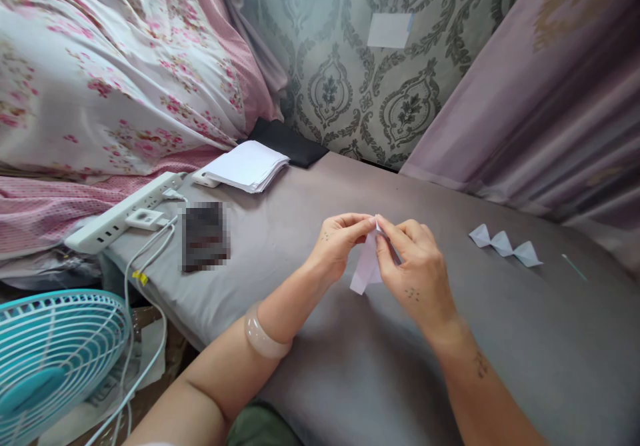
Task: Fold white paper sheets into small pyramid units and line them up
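A partly folded piece of white paper (367, 266) is held up above the grey sheet (320, 339). My left hand (336, 243) pinches its top edge from the left, thumb and fingers closed together. From the right, my right hand (413, 263) grips the same paper near its top, the fingertips of both hands almost meeting. The paper's lower part hangs below the fingers, and some of its folds are hidden behind my right hand. To the right on the sheet lies a zigzag of folded white paper (501, 243), with a thin pale stick (575, 267) beside it.
A stack of white paper (245, 166) lies at the back left, before a dark folded item (290, 143). A power strip (123, 213) with cables runs along the left edge, near a blurred-out dark object (204, 236). A blue fan (55, 366) stands lower left.
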Tool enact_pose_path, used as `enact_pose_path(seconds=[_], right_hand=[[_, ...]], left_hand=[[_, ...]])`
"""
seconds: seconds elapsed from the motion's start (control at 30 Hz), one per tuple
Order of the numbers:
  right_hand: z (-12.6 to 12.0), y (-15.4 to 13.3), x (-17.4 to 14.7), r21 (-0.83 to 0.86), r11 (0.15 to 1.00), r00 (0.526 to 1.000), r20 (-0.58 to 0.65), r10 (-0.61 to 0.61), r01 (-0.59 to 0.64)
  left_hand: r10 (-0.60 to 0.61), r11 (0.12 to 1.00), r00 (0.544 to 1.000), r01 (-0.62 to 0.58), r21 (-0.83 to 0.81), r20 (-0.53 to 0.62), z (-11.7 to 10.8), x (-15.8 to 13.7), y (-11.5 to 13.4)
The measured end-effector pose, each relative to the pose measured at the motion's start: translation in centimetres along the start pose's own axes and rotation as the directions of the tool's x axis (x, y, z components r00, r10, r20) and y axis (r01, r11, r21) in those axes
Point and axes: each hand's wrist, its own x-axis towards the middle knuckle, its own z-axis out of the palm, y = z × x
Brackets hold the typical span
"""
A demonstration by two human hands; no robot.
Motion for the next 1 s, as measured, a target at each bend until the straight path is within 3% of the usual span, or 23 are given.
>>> enact_pose_path(seconds=[0.23,0.47,0.57,0.67,0.73,0.8,0.87,0.93,1.0], right_hand=[[-0.4,-0.7,-0.1,-0.193,0.98,0.998,0.033,-0.05,0.056],[-0.7,-1.2,-0.2,-0.339,0.937,0.992,0.122,-0.044,0.084],[-0.9,-1.3,-0.1,-0.261,0.965,0.987,0.157,0.011,0.031],[-1.0,-0.6,0.3,0.052,0.988,0.974,0.18,0.136,-0.147],[-0.9,0.2,0.7,0.359,0.862,0.929,0.228,0.292,-0.358],[-0.7,1.0,1.0,0.573,0.606,0.831,0.319,0.455,-0.552],[-0.4,1.5,1.1,0.654,0.409,0.749,0.397,0.53,-0.636],[-0.1,1.5,1.1,0.675,0.334,0.717,0.427,0.55,-0.658],[0.1,1.3,1.1,0.675,0.319,0.704,0.426,0.568,-0.666]], left_hand=[[-0.014,1.0,0.999,0.014,-0.007,0.032,0.1,-0.2,0.1],[-0.126,0.985,0.985,0.139,-0.107,0.12,0.2,-0.2,0.4],[-0.167,0.971,0.978,0.186,-0.15,0.128,0.1,0.1,0.5],[-0.184,0.967,0.976,0.201,-0.154,0.117,0.0,0.3,0.3],[-0.175,0.971,0.98,0.188,-0.15,0.092,0.1,0.4,0.0],[-0.164,0.974,0.985,0.171,-0.149,0.057,0.2,0.4,-0.3],[-0.152,0.976,0.988,0.154,-0.152,0.021,0.3,0.3,-0.5],[-0.14,0.978,0.99,0.137,-0.155,-0.009,0.5,0.2,-0.6],[-0.127,0.98,0.992,0.122,-0.156,-0.022,0.7,0.1,-0.7]])
